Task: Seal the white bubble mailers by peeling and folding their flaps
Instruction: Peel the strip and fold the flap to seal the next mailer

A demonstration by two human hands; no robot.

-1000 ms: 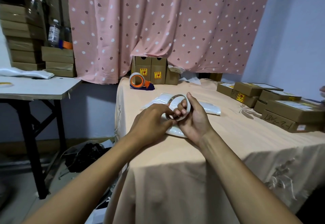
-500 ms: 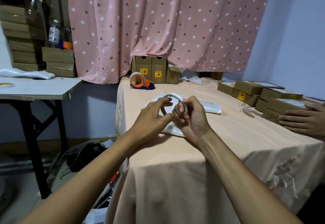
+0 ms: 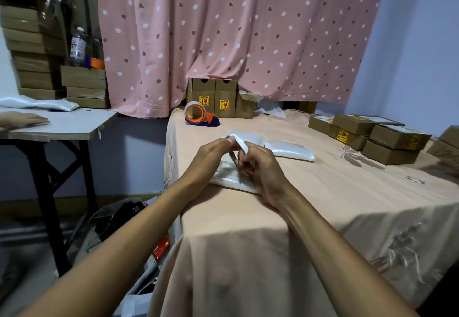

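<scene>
Pink curtain (image 3: 223, 30) with white and dark dots hangs across the back of the room, and in front of it stands a table under a peach cloth (image 3: 335, 192). Near the front left part of that cloth lies a white bubble mailer (image 3: 228, 180), flat, partly under both hands. The left hand (image 3: 211, 157) reaches in from the left and pinches one end of a white strip (image 3: 240, 144) between thumb and fingertips, raised a little above the mailer. The right hand (image 3: 263, 170) sits just beside it, heel resting on the mailer, its fingers curled in and gripping the lower part of the same strip, which bends between the two hands. Whether the strip is joined to the mailer's flap cannot be told, as the hands cover that spot. More white mailers (image 3: 290, 150) lie just beyond the hands, toward the right. Farther back, an orange tape dispenser (image 3: 198, 115) stands beside upright cardboard boxes (image 3: 213, 98) with yellow labels at the foot of the curtain. Flat brown boxes (image 3: 387, 140) are stacked at the right side of the cloth. To the left, well apart, is a white side table (image 3: 74, 125) on which another person's hand (image 3: 22, 120) rests flat, with taller stacks of cartons (image 3: 34, 43) and a plastic bottle (image 3: 78, 45) behind it.
</scene>
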